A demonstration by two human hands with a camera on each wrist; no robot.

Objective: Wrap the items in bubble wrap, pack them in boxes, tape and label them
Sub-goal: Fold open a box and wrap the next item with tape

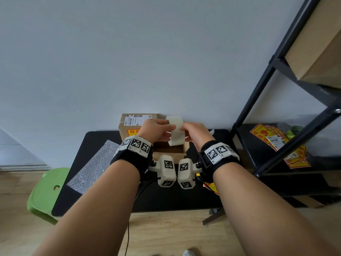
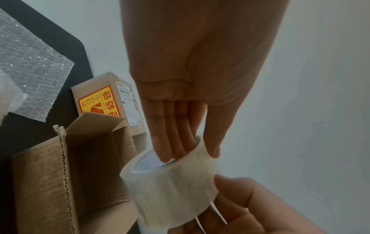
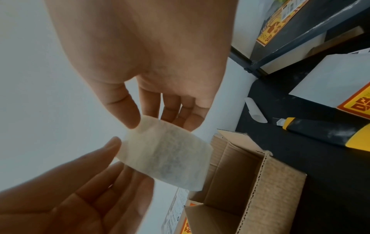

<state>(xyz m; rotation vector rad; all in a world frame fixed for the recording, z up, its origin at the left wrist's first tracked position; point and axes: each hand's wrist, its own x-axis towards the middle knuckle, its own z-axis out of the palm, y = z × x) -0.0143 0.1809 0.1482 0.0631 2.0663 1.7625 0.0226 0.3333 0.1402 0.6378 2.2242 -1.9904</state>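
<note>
Both hands (image 1: 156,129) (image 1: 196,132) grip tape roll (image 1: 175,131).

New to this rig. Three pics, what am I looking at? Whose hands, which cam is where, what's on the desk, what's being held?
No robot here: a person works bare-handed, with a camera on the head and one strapped to each wrist. The wide picture is the head view; the other two look along each hand.

Both hands hold a tape roll above an open cardboard box. The left hand has fingers inside the roll's core; the right hand touches its outer face.

On the black table lie a bubble wrap sheet, a sealed labelled box and a utility knife. Fragile stickers sit on the shelf at right.
</note>
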